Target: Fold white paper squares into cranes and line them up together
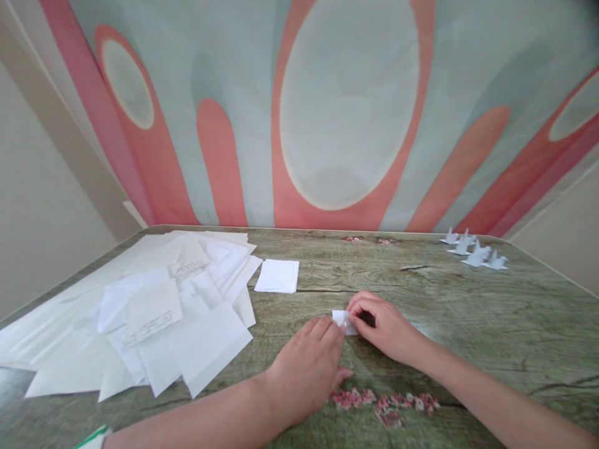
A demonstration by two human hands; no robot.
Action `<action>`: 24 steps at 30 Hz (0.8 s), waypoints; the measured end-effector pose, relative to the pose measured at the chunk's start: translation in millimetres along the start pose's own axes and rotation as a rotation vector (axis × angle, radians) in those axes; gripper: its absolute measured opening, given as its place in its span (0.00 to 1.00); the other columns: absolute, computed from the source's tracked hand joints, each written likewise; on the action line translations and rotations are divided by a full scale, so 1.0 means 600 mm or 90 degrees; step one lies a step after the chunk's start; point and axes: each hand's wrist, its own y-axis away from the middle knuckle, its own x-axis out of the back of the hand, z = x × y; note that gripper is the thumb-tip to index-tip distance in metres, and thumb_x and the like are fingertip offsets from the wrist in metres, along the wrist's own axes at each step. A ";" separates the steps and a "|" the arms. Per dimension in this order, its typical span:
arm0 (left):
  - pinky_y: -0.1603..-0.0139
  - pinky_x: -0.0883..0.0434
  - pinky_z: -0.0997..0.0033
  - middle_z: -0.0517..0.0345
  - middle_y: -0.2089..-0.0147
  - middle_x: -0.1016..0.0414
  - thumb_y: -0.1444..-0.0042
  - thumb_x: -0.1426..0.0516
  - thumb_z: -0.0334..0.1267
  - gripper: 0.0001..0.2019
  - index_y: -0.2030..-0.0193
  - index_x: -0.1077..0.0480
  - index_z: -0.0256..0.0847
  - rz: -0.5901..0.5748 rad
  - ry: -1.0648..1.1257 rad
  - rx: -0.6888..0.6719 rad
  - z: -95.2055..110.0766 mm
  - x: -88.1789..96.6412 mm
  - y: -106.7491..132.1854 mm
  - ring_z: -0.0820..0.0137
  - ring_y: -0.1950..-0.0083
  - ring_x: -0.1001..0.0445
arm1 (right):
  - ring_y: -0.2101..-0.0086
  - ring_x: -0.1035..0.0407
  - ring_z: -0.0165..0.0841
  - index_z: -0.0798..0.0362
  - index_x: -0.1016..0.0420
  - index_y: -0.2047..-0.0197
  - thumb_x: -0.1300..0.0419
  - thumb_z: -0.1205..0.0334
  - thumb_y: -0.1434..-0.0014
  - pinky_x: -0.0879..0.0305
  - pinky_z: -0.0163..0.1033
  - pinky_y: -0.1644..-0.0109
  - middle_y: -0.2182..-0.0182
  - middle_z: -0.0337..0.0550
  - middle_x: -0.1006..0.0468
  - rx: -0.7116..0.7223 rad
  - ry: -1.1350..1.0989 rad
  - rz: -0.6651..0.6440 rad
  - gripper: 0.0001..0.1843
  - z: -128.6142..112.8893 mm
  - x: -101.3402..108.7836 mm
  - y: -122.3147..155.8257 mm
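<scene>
A small folded piece of white paper [337,316] lies on the wood-grain table, between my two hands. My left hand [311,358] rests palm down, its fingertips laid over the paper's left and near side and its thumb stretched apart. At the paper's right side, my right hand [381,324] pinches it between thumb and forefinger, the other fingers curled. My fingers cover part of the folds. Just beyond and to the left sits a neat stack of square white sheets [277,276].
A broad, loose pile of white paper [213,340] spreads across the left of the table [468,324], with a few handwritten pieces on top. Several white folded paper birds [478,254] stand at the far right. A patterned pink and grey-green backdrop [346,112] rises behind the table.
</scene>
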 end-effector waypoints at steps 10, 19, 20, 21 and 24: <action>0.44 0.41 0.60 0.46 0.49 0.32 0.41 0.50 0.49 0.25 0.46 0.38 0.30 -0.007 -0.006 -0.006 0.000 0.007 -0.002 0.58 0.46 0.37 | 0.66 0.33 0.32 0.53 0.34 0.74 0.45 0.73 0.49 0.37 0.39 0.60 0.69 0.40 0.29 -0.016 0.004 0.002 0.07 0.005 -0.004 -0.001; 0.44 0.39 0.59 0.45 0.49 0.33 0.41 0.50 0.50 0.25 0.46 0.37 0.29 -0.027 0.022 -0.008 -0.001 0.008 -0.005 0.57 0.45 0.38 | 0.67 0.34 0.32 0.53 0.34 0.74 0.45 0.74 0.50 0.38 0.39 0.61 0.69 0.40 0.29 -0.015 0.008 0.012 0.07 0.001 -0.006 -0.002; 0.45 0.39 0.59 0.45 0.49 0.33 0.41 0.51 0.50 0.25 0.46 0.38 0.29 -0.030 0.024 -0.003 0.000 0.008 -0.005 0.57 0.45 0.38 | 0.67 0.34 0.32 0.53 0.34 0.74 0.45 0.74 0.50 0.38 0.39 0.60 0.69 0.40 0.29 -0.017 0.009 0.011 0.07 0.001 -0.006 -0.001; 0.44 0.39 0.59 0.44 0.48 0.33 0.41 0.51 0.50 0.25 0.46 0.38 0.29 -0.033 0.026 0.003 0.001 0.008 -0.004 0.57 0.44 0.38 | 0.66 0.34 0.32 0.53 0.34 0.74 0.45 0.74 0.50 0.38 0.39 0.60 0.69 0.40 0.29 -0.020 0.011 0.010 0.07 0.002 -0.007 -0.001; 0.43 0.40 0.60 0.42 0.44 0.36 0.40 0.53 0.51 0.27 0.43 0.41 0.30 -0.037 0.029 0.016 0.006 0.010 0.001 0.57 0.42 0.40 | 0.66 0.34 0.32 0.53 0.35 0.74 0.45 0.74 0.51 0.38 0.39 0.61 0.69 0.40 0.29 -0.026 0.013 0.005 0.07 0.002 -0.008 -0.001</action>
